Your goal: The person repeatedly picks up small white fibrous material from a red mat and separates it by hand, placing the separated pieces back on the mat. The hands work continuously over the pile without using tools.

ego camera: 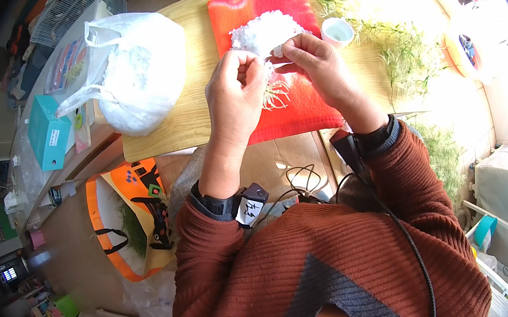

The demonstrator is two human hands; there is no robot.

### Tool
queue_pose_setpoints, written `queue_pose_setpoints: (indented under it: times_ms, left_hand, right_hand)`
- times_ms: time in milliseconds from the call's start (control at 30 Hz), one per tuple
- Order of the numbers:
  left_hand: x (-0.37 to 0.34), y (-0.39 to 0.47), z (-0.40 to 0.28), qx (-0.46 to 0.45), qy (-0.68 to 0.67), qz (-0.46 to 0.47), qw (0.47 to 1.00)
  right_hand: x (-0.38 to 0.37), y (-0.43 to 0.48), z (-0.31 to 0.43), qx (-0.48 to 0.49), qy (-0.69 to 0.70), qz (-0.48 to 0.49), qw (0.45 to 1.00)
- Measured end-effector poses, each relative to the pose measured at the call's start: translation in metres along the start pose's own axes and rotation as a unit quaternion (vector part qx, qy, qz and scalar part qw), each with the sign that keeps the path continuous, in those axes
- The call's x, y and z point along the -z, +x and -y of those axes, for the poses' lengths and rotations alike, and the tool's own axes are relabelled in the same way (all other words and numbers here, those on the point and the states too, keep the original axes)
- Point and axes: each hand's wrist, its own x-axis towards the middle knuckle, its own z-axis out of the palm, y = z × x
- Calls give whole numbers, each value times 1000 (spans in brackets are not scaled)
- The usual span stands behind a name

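My left hand (237, 94) pinches something small at its fingertips. A pale green plastic-looking sprig (276, 95) hangs just below them, and it seems to be held in that hand, though the grip is partly hidden. Between the thumb and finger of my right hand (319, 65) is a small white piece (278, 51). The two hands are close together but apart, over a folded red cloth (296, 114). Just beyond them a heap of small white pieces (268, 27) lies on the cloth. To the right of the heap stands a small white cup (337, 32).
A white plastic bag (151, 71) full of white pieces stands left on the wooden table (190, 22). Left of it is a turquoise box (49, 132). Thin green sprigs (406, 54) spread along the right side. An orange bag (101, 241) with greenery stands below the table's left edge.
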Motion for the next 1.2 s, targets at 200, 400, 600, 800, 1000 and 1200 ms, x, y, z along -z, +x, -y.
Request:
queue_pose_setpoints:
  times_ms: [200, 400, 600, 800, 1000, 1200]
  left_hand:
    - [-8, -3, -6, -35, 23, -27, 999]
    - [-10, -3, -5, -119, 86, -47, 988]
    - [-8, -2, -2, -174, 143, -42, 973]
    - [-9, -2, 3, -157, 123, -27, 979]
    - [-9, -4, 1, -28, 16, 15, 999]
    - [-10, -3, 0, 27, -36, 17, 999]
  right_hand:
    - [-7, -8, 11, -38, 218, 42, 974]
    - [-3, -10, 7, -33, 243, 67, 967]
    - [-5, -8, 8, -15, 211, 91, 973]
    - [-8, -13, 14, 55, 12, 73, 996]
    - [-10, -11, 10, 108, -116, 43, 986]
    - [-8, -16, 12, 286, -352, 1, 891]
